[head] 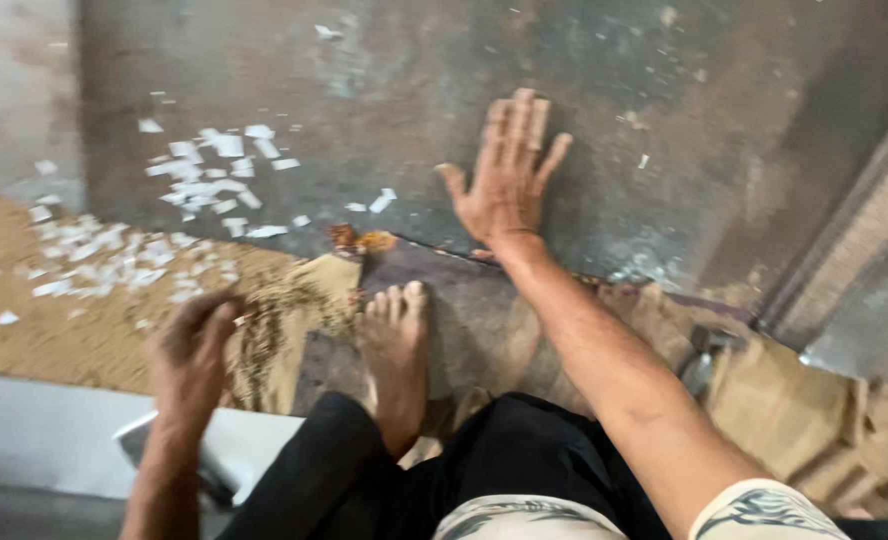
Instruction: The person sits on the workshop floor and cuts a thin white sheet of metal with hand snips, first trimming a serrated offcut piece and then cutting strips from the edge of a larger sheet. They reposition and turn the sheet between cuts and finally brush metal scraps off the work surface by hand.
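Here the right hand (509, 170) lies open and flat, fingers spread, pressed on a dark grey metal sheet (664, 120) at the far side of the scene. The left hand (192, 355) sits near left, fingers curled loosely over the edge of a tan sack (294, 320); it is blurred, so I cannot tell whether it grips the cloth. Between the 2 hands, a bare foot (396, 345) rests on a dark patch of the floor covering. White paper scraps (209, 175) are scattered over the sheet and the sandy brown floor (54, 340) at the left. Folded brown cardboard (794, 400) lies near right.
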